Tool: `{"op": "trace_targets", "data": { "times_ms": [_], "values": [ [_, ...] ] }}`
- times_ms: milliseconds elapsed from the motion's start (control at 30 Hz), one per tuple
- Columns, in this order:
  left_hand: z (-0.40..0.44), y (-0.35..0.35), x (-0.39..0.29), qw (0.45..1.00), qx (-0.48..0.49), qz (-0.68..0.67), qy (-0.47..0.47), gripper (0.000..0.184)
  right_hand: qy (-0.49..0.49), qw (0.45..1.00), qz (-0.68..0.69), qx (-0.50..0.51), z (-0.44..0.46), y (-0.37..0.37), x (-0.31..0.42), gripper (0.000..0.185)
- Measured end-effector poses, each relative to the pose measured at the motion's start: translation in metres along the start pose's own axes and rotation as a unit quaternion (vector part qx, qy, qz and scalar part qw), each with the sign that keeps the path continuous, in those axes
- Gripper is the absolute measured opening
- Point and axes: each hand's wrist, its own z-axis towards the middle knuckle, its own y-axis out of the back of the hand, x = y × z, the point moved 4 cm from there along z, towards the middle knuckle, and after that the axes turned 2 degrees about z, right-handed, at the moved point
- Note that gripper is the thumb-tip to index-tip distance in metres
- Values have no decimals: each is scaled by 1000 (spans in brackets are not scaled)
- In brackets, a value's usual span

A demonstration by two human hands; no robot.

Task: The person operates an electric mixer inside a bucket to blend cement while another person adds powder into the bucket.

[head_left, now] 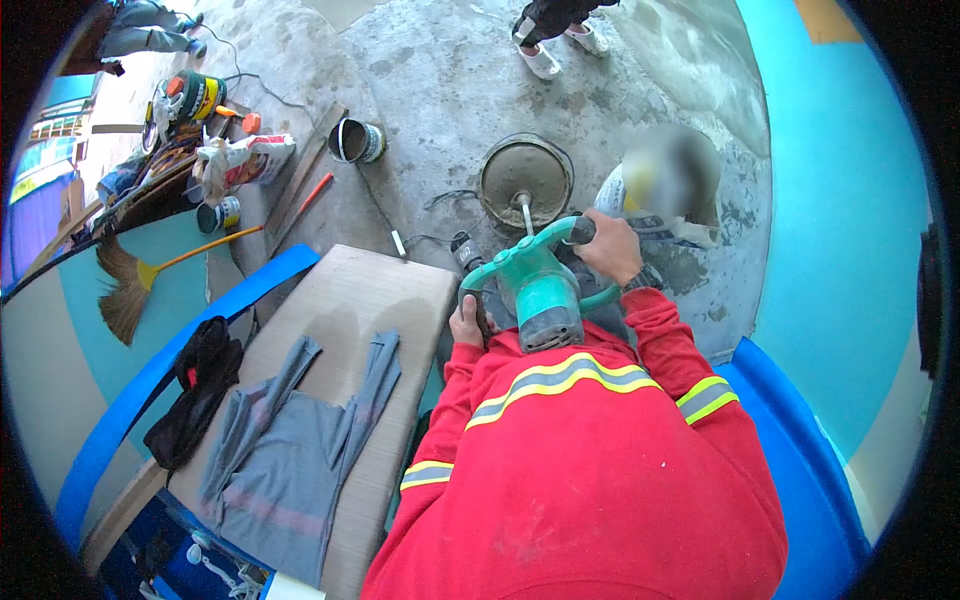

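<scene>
Head view: green two-handled electric mixer (545, 285), left hand (468, 322) and right hand (610, 248) each closed round a handle. Shaft down in round bucket of grey mix (525, 180) on grey concrete floor (430, 70), beyond the pale wood-grain counter's (365, 290) far right corner. Black cord (375, 198) crosses floor left of bucket. Grey long-sleeved shirt (285, 445) spread on counter, black cloth (197, 390) at left edge. Straw broom (130, 285) past that edge.
</scene>
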Motion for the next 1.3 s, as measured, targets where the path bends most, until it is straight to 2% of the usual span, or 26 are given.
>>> {"op": "trace_targets", "data": {
  "times_ms": [267,700,1067,1300],
  "values": [
    [-17,-26,-29,999,-5,15,-29,54,4,1000,-3,-1,9,10,1,37],
    [-24,-84,-53,1000,14,-14,0,48,60,997,-45,25,65,44,-11,44],
    [-12,-83,-51,1000,1,2,-12,53,77,996,-40,20,68,40,-9,45],
    [-19,-87,-52,999,31,-28,-2,44,82,996,14,15,56,45,-4,39]
  ]
}}
